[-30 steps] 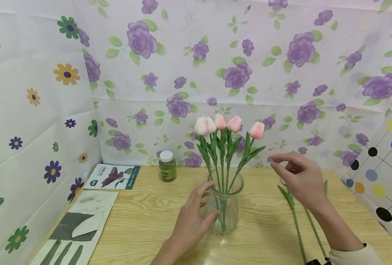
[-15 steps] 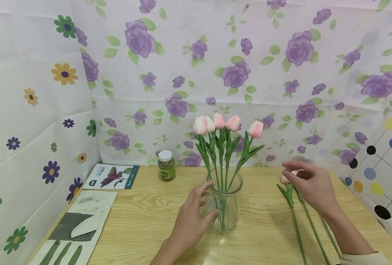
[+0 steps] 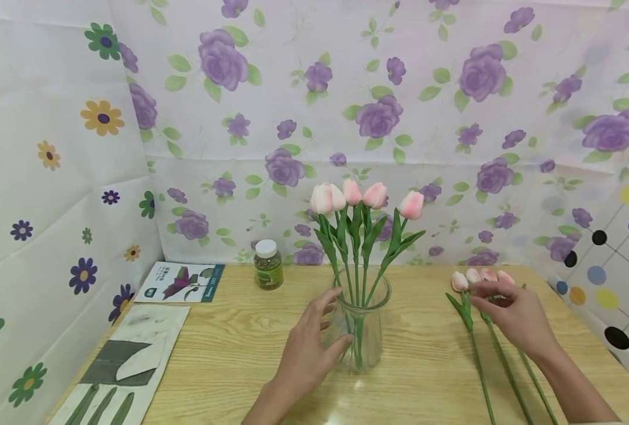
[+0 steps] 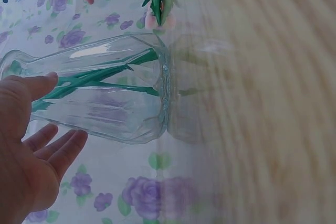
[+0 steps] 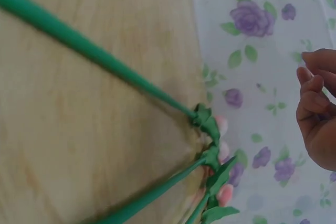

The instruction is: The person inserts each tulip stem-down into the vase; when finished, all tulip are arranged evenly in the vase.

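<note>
Several pink artificial tulips with green stems stand in a clear glass vase. My left hand lies at the vase's left side, thumb in front and fingers near the rim. In the left wrist view its fingers are loosely extended beside the glass. More pink tulips lie on the table at the right, stems toward me. My right hand hovers over them, loosely bent, partly hiding their heads. In the right wrist view, the right hand is apart from the tulip stems and holds nothing visible.
A jar with a white lid stands at the back, left of the vase. A printed card and a flat grey-and-white sheet lie along the left edge of the wooden table. Patterned cloth hangs behind.
My right hand has moved right and down from beside the vase's tulips to the lying tulips, whose heads now show. My left hand has stayed at the vase.
</note>
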Demonstrator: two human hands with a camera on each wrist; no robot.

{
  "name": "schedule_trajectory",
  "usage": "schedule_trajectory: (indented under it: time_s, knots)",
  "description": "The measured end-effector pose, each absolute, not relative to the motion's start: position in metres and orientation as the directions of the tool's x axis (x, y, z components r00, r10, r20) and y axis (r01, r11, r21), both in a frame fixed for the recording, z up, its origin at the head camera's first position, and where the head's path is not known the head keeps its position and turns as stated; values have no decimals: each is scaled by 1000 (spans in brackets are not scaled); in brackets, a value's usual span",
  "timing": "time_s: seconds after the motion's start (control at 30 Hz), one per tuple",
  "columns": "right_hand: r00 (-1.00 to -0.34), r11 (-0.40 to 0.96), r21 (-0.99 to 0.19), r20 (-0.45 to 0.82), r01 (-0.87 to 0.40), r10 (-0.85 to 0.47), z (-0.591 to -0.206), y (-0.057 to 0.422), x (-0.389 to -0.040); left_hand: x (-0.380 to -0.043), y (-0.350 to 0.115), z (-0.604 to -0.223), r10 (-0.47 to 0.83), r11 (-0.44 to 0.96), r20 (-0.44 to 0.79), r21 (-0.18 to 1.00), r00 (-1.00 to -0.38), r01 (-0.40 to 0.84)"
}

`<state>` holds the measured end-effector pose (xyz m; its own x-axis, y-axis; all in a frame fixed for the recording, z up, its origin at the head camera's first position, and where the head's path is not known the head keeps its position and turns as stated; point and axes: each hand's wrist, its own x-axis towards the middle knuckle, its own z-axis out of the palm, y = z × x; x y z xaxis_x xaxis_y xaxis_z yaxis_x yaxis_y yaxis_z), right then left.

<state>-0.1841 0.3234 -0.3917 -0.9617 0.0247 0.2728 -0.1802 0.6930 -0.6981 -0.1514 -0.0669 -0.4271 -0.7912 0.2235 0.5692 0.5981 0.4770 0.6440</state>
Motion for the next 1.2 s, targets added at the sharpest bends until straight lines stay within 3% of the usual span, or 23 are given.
schedule_trajectory:
  time_s: [0.23,0.5,1.2]
  knots:
    - [-996,741,-668,84,-76,-26,-409,337,-184,-151,-67,-426,224,472,570,647,-791,599]
    - [-996,759,-645,76,-83,-44,-423,342,-183,-151,-67,-426,223,483,570,640,-791,598]
    - [-987,744,-667,-136,32,-80,-442,347,-186,-151,-67,-427,224,491,556,645,-801,585]
